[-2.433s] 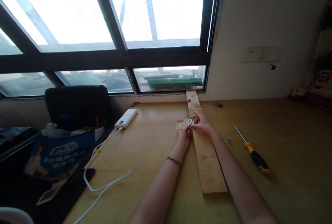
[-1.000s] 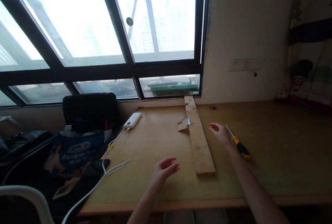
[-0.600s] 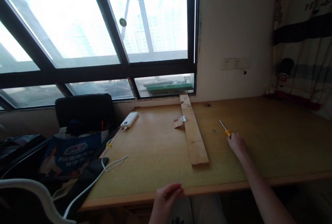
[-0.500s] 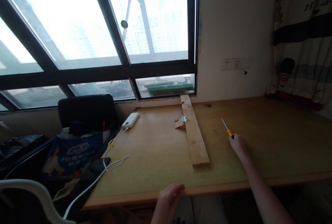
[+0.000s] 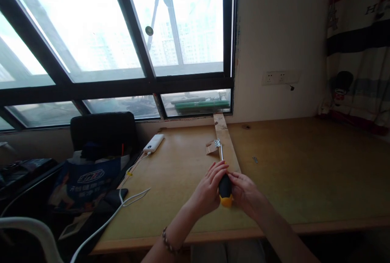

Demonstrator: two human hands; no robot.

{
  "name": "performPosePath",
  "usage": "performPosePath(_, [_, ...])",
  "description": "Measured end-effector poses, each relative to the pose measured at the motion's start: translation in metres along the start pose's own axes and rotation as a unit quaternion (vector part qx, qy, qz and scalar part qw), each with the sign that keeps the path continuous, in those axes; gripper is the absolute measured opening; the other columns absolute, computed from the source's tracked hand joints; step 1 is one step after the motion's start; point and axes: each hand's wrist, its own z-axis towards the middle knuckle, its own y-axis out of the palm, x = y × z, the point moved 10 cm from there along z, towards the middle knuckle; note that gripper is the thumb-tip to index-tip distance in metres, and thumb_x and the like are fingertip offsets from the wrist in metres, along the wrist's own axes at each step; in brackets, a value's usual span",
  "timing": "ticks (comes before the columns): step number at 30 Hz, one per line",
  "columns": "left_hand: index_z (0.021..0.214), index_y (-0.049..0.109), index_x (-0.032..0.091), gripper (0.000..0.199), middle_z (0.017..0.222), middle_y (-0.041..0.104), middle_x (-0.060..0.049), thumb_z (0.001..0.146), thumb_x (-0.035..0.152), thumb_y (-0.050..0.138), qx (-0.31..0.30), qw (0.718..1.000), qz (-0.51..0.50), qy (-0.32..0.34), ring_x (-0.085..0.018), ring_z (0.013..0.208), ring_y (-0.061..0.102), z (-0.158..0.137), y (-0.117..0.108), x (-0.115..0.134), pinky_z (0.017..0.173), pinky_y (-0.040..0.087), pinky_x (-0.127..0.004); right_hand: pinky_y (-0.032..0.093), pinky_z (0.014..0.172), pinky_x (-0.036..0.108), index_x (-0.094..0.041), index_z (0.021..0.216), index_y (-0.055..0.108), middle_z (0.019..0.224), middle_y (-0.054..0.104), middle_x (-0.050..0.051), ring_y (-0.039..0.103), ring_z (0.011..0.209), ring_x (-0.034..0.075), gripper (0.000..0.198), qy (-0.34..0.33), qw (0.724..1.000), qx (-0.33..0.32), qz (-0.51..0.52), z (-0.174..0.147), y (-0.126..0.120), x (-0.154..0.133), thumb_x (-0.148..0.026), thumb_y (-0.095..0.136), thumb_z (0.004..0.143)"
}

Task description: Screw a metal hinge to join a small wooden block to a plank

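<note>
Both of my hands are around a screwdriver with a black and yellow handle, held over the near part of a wooden board. My left hand grips the handle from the left, fingers curled over its front. On the other side my right hand pinches it with thumb and fingers. The shaft points away from me, its tip close to a metal hinge on the board's left edge; whether they touch I cannot tell. Beside the hinge lies a small brown piece, perhaps wood.
A few screws lie on the table right of the board. A white power bank with a white cable is at the left edge. Further left are a black chair and a blue bag. The window is behind.
My right hand has brought the screwdriver left from beside the screws to over the board. My left hand has risen from the table's front edge and taken hold of the handle too.
</note>
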Motion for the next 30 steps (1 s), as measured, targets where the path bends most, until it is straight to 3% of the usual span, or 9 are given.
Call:
performPosePath(3, [0.124,0.035,0.023,0.06,0.122,0.044,-0.014,0.069,0.009,0.054,0.067,0.996,-0.058,0.017,-0.027,0.123,0.035,0.016,-0.019,-0.009,0.101,0.03,-0.047,0.045,0.081,0.034,-0.02,0.094,0.064,0.09,0.064,0.005,0.058,0.09,0.019,0.03,0.022,0.999,0.042,-0.008,0.025,-0.015,-0.005,-0.042,0.058,0.075])
performPosePath(6, [0.112,0.042,0.022,0.046,0.11,0.048,-0.012,0.069,0.011,0.057,0.113,0.989,-0.096,0.006,-0.025,0.113,0.043,0.034,-0.039,-0.027,0.097,0.035,-0.046,0.044,0.079,0.034,-0.018,0.092,0.066,0.089,0.065,0.006,0.057,0.089,0.019,0.032,0.039,0.997,0.0,-0.073,0.058,-0.019,-0.009,-0.044,0.055,0.076])
performPosePath(9, [0.096,0.05,0.021,0.025,0.1,0.053,-0.01,0.072,0.017,0.058,0.158,0.98,-0.117,-0.013,-0.023,0.105,0.049,0.059,-0.066,-0.052,0.092,0.039,-0.041,0.044,0.079,0.034,-0.018,0.098,0.064,0.096,0.064,0.006,0.057,0.092,0.019,0.036,-0.02,0.988,-0.021,-0.149,0.099,-0.036,-0.025,-0.045,0.052,0.078])
performPosePath(11, [0.089,0.052,0.02,0.017,0.094,0.055,-0.007,0.073,0.02,0.058,0.25,0.958,-0.131,-0.041,-0.021,0.102,0.052,0.07,-0.098,-0.078,0.091,0.04,-0.039,0.043,0.083,0.035,-0.02,0.11,0.057,0.101,0.062,0.006,0.056,0.094,0.019,0.042,-0.079,0.971,0.017,-0.224,0.126,-0.065,-0.034,-0.044,0.056,0.075])
performPosePath(14, [0.085,0.056,0.018,0.018,0.089,0.06,-0.005,0.069,0.023,0.064,0.366,0.91,-0.169,-0.102,-0.02,0.098,0.056,0.076,-0.134,-0.128,0.093,0.039,-0.038,0.034,0.095,0.04,-0.023,0.129,0.036,0.11,0.056,0.007,0.048,0.108,0.022,0.079,-0.148,0.903,0.078,-0.396,0.161,-0.108,-0.03,-0.038,0.071,0.06])
performPosePath(16, [0.084,0.059,0.015,0.022,0.088,0.063,-0.006,0.066,0.025,0.066,0.403,0.877,-0.215,-0.149,-0.02,0.092,0.059,0.076,-0.144,-0.166,0.088,0.042,-0.038,0.028,0.099,0.042,-0.022,0.136,0.023,0.121,0.049,0.009,0.039,0.117,0.025,0.103,-0.148,0.859,0.059,-0.486,0.181,-0.124,-0.009,-0.035,0.077,0.05])
performPosePath(21, [0.082,0.058,0.013,0.028,0.086,0.065,-0.008,0.06,0.022,0.071,0.45,0.777,-0.366,-0.245,-0.02,0.085,0.062,0.064,-0.137,-0.243,0.078,0.047,-0.036,0.027,0.098,0.041,-0.019,0.139,0.007,0.12,0.049,0.01,0.033,0.119,0.028,0.117,-0.109,0.78,-0.027,-0.615,0.214,-0.125,0.037,-0.03,0.077,0.046])
performPosePath(26, [0.08,0.058,0.013,0.025,0.084,0.065,-0.008,0.059,0.018,0.071,0.475,0.754,-0.377,-0.253,-0.021,0.086,0.063,0.058,-0.137,-0.252,0.077,0.047,-0.034,0.012,0.103,0.045,-0.017,0.139,0.012,0.121,0.048,0.013,0.027,0.122,0.034,0.115,-0.07,0.691,-0.04,-0.718,0.227,-0.109,0.043,-0.024,0.075,0.044])
performPosePath(30, [0.081,0.058,0.014,0.025,0.085,0.066,-0.008,0.06,0.019,0.07,0.465,0.761,-0.377,-0.25,-0.022,0.088,0.062,0.06,-0.137,-0.244,0.078,0.047,-0.035,0.002,0.103,0.049,-0.015,0.139,0.016,0.122,0.049,0.015,0.027,0.123,0.037,0.111,-0.035,0.658,-0.043,-0.751,0.232,-0.104,0.048,-0.02,0.074,0.044])
